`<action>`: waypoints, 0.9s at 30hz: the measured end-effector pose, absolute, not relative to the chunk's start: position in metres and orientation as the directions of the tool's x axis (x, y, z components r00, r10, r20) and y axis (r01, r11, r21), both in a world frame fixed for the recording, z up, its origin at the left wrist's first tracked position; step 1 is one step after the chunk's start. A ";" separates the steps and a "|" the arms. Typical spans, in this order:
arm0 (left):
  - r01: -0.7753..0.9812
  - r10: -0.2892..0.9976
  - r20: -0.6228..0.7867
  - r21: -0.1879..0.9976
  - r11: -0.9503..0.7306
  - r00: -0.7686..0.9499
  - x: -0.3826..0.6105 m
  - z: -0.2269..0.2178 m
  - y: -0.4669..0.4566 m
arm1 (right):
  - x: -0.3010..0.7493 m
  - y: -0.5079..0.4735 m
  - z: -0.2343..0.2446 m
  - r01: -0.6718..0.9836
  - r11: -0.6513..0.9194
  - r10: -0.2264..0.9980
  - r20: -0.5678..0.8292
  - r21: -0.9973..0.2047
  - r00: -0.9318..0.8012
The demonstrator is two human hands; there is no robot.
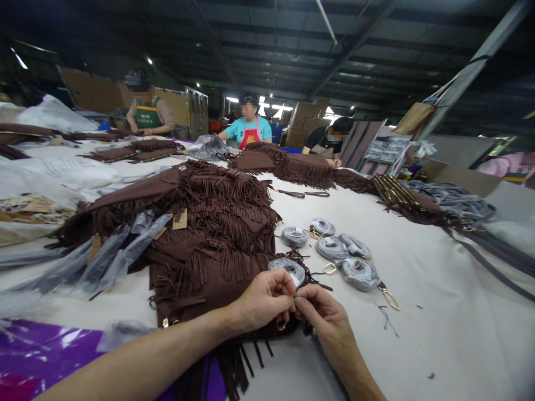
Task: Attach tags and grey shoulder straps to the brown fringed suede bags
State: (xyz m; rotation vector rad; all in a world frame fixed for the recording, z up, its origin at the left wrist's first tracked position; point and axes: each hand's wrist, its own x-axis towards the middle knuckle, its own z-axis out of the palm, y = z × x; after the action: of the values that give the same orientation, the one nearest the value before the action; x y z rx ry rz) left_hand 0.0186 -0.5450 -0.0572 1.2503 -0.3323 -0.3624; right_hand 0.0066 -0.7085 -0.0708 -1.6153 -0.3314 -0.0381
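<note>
My left hand and my right hand meet fingertip to fingertip, each closed in a pinch. Whatever lies between the fingers is too small and covered to make out. Beneath them is the front of a dark brown fringed bag, its strands hanging over the table's near edge. Gold-coloured hardware shows just below my left fingers. Right behind the hands rests a coiled strap in clear wrap. More fringed bags are piled beyond, with a tan tag among them.
Several wrapped strap coils with gold clips lie to the right on the white table. Plastic-wrapped pieces and purple plastic are at left. Brown wrist straps lie farther back. Co-workers are across the table.
</note>
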 end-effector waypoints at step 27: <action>-0.583 -0.586 0.029 0.153 -0.798 0.810 -0.022 -0.041 -0.466 | 0.065 -0.728 -0.042 0.704 -0.709 0.699 0.170 0.044 0.694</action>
State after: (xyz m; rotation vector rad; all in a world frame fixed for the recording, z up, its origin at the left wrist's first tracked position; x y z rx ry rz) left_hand -0.0216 -0.4662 -0.0415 2.8402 -0.9237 -0.0287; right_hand 0.0654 -0.7282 -0.0425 -2.8685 -1.1882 -0.2725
